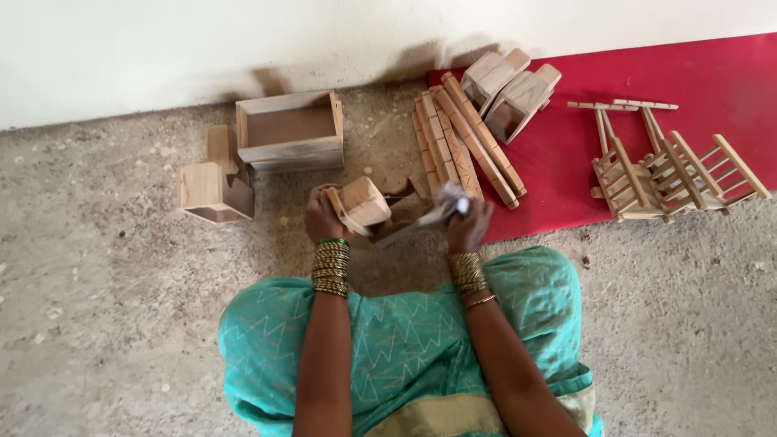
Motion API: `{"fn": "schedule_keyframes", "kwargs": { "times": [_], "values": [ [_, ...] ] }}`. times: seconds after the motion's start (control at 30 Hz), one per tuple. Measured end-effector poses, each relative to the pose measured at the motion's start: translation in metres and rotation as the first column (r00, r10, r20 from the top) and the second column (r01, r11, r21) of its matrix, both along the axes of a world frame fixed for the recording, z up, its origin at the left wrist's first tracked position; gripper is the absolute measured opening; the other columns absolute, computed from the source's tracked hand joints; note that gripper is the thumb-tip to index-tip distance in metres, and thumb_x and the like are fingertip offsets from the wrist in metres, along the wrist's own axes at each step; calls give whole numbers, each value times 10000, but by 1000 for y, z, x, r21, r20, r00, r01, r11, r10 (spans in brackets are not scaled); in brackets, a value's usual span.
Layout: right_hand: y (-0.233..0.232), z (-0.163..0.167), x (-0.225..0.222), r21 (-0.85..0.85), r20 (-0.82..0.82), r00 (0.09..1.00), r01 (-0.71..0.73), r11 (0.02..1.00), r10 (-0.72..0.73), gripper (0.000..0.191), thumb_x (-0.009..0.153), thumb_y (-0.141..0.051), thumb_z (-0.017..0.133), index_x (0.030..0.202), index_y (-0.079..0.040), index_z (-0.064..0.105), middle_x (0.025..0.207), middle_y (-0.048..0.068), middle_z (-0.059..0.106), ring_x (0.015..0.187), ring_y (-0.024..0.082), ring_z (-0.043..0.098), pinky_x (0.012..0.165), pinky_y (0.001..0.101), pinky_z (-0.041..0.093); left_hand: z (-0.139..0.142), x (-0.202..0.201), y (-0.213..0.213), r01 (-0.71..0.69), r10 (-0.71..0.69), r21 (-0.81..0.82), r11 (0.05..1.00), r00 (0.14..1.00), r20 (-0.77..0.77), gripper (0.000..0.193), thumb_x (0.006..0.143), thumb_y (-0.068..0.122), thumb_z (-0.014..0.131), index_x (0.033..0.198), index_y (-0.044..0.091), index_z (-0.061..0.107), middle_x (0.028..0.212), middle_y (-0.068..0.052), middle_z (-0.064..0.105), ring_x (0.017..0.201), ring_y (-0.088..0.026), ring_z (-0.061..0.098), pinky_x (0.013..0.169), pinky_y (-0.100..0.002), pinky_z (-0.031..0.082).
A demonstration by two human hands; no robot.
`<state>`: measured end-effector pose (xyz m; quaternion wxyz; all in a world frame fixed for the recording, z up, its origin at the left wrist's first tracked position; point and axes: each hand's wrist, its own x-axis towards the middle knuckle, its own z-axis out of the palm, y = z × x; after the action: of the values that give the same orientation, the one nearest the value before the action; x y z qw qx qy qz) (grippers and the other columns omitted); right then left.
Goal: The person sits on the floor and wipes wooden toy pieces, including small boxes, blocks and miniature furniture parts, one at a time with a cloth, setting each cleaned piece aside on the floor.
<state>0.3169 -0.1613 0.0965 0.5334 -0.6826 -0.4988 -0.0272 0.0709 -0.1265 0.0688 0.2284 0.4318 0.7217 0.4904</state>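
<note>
- My left hand (pixel 322 217) grips a wood block (pixel 363 202) at frame centre, tilted so one face is exposed.
- My right hand (pixel 468 226) is closed on a blurred wad (pixel 449 204), prob. sandpaper or cloth, beside the block.
- Slats (pixel 465 146) and racks (pixel 672 174) lie upper right on the red mat (pixel 712 81); box (pixel 289 129) upper left, all within reach.
</note>
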Motion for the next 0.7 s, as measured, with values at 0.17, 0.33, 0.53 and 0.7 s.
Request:
{"fn": "schedule_keyframes", "kwargs": {
  "times": [0.17, 0.33, 0.53, 0.7],
  "values": [
    [24, 11, 19, 126, -128, 991, -8, 992, 24, 84, 1006, -13, 593, 950, 37, 632, 1141, 181, 664, 926, 278, 693, 705, 361, 622, -4, -18, -4, -12, 12, 6, 1000, 999, -52, 373, 1073, 376, 432, 1088, 218, 769, 981, -90, 781, 862, -308, 742, 719, -439, 573],
    [42, 12, 69, 302, -912, 369, 300, 905, 182, 221, 1021, -107, 497, 941, 9, 667, 835, 109, 744, 696, 232, 730, 595, 347, 661, -6, -29, -5, 62, -69, 93, 994, 995, 72, 375, 1084, 370, 437, 1075, 179, 760, 969, -90, 779, 866, -265, 759, 728, -399, 588],
    [30, 11, 13, 459, -857, 41, -395, 796, 514, 261, 1026, -242, 526, 1182, -57, 625, 1070, 89, 684, 877, 188, 697, 688, 326, 634, -7, -20, -2, 28, -25, 116, 993, 999, -26, 366, 1077, 357, 467, 1033, 184, 786, 967, -80, 789, 834, -254, 755, 700, -387, 584],
    [-2, 24, -102, 72, -93, 605, -788, 612, 790, 446, 745, -60, 803, 1180, -103, 710, 1344, 156, 569, 1187, 231, 598, 870, 400, 643, -6, -21, -6, -4, 7, 38, 999, 996, -86, 322, 1034, 359, 515, 1033, 178, 781, 926, -106, 775, 818, -273, 747, 685, -416, 573]
  ]
}}
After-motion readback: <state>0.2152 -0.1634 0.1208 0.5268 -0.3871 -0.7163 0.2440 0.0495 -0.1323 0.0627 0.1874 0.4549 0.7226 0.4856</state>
